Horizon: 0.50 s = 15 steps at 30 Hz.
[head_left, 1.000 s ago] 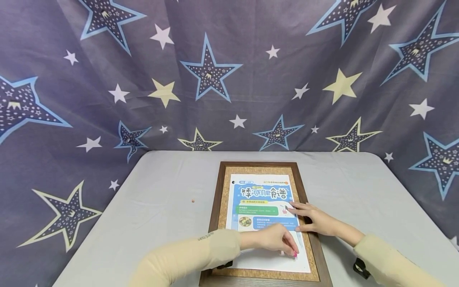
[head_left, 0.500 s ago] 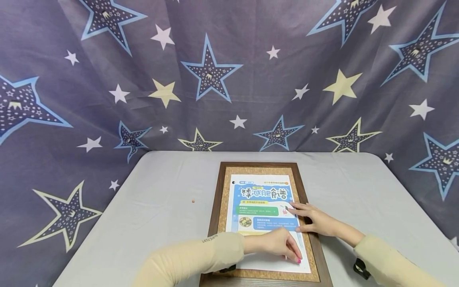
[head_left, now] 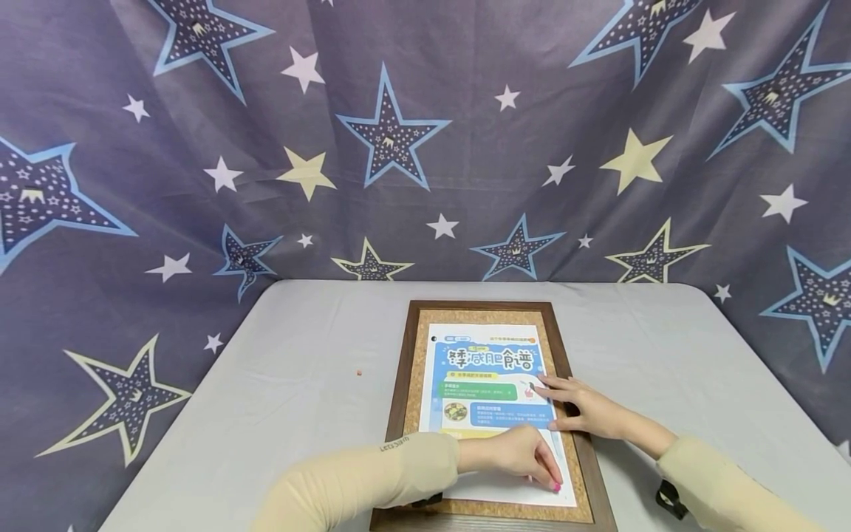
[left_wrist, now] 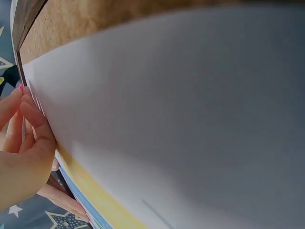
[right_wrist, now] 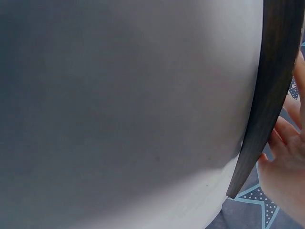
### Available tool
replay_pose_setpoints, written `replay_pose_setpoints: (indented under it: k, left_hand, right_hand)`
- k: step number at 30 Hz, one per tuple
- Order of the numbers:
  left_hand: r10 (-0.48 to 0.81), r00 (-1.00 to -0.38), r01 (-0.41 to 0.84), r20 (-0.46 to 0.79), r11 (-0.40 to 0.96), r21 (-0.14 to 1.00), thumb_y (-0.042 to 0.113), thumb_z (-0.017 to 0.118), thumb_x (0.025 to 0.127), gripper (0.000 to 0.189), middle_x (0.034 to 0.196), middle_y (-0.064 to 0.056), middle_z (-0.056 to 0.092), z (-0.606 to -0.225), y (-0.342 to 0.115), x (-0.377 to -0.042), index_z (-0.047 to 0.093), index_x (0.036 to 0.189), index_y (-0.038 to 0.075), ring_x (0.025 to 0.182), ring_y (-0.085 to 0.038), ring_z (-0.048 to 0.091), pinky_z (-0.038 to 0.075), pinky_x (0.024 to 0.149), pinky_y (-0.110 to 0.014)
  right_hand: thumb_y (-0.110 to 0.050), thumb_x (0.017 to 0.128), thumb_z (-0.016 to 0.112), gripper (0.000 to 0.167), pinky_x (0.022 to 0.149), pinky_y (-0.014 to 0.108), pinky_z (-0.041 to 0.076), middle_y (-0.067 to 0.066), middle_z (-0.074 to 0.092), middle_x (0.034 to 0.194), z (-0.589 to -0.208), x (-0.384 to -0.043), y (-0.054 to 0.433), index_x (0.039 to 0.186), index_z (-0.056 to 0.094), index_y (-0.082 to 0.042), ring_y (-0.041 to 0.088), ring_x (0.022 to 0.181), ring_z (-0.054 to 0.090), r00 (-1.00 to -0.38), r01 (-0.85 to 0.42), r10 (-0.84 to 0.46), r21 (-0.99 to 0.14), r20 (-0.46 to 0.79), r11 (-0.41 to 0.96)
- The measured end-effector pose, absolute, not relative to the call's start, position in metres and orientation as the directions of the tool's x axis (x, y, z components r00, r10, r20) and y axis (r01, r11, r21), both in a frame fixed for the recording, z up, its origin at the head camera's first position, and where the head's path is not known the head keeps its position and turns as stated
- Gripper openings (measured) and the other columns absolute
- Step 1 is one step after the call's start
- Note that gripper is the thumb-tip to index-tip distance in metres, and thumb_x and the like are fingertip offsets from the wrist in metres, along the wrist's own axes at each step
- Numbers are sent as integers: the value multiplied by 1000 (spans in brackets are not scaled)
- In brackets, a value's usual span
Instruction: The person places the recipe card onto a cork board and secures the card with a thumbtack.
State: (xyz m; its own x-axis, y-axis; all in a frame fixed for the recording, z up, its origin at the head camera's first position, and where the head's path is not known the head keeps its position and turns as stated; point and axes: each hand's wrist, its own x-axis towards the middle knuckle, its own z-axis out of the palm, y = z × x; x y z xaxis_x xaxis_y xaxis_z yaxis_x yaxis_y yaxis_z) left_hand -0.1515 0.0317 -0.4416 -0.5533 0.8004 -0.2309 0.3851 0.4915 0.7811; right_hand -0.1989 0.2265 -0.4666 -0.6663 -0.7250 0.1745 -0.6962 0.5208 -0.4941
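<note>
A corkboard [head_left: 410, 373] with a dark wooden frame lies on the table, and a printed poster sheet [head_left: 492, 357] rests on its cork. My left hand [head_left: 515, 452] reaches across the lower part of the sheet. Its thumb and fingers pinch a small pink pushpin [head_left: 557, 487] near the sheet's lower right corner; the pin shows as a pink speck in the left wrist view too. My right hand [head_left: 588, 410] rests with spread fingers on the right edge of sheet and frame. In the right wrist view, fingers [right_wrist: 283, 129] show beyond the dark frame side [right_wrist: 267, 86].
A tiny orange-brown piece [head_left: 360, 373] lies on the grey tabletop [head_left: 312, 414] left of the board. Small round spots, one black [head_left: 433, 339] and one orange [head_left: 532, 340], mark the sheet's top corners. A star-patterned curtain [head_left: 425, 207] hangs behind the table.
My left hand has moved slightly right and toward the sheet's lower right corner, carrying the pink pushpin. The right hand and the board have stayed put.
</note>
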Motion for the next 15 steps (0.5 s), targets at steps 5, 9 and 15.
replay_pose_setpoints:
  k: [5, 9, 15]
  left_hand:
    - [796, -561, 353, -228, 479, 804, 3, 69, 73, 7, 70, -7, 68, -441, 31, -150, 71, 80, 1, 40, 3, 39, 33, 39, -10]
    - [796, -560, 359, -229, 483, 799, 3, 69, 73, 7, 69, -7, 67, -441, 31, -150, 71, 80, 1, 40, 4, 38, 32, 39, -10]
    - [795, -564, 432, -225, 515, 740, 7, 70, 73, 6, 67, -3, 67, -439, 33, -149, 72, 79, 4, 38, 5, 34, 28, 39, -9]
  right_hand:
    - [-30, 81, 61, 56, 88, 65, 22, 30, 36, 129, -467, -199, 227, 125, 48, 2, 51, 115, 32, -665, -696, -726, -498, 176, 518]
    - [-30, 82, 61, 56, 88, 65, 23, 30, 36, 130, -467, -199, 227, 125, 47, 1, 51, 115, 32, -664, -697, -726, -498, 175, 517]
    - [-30, 82, 61, 56, 88, 65, 22, 31, 36, 129, -468, -199, 227, 125, 47, 2, 50, 115, 32, -665, -698, -726, -495, 177, 518]
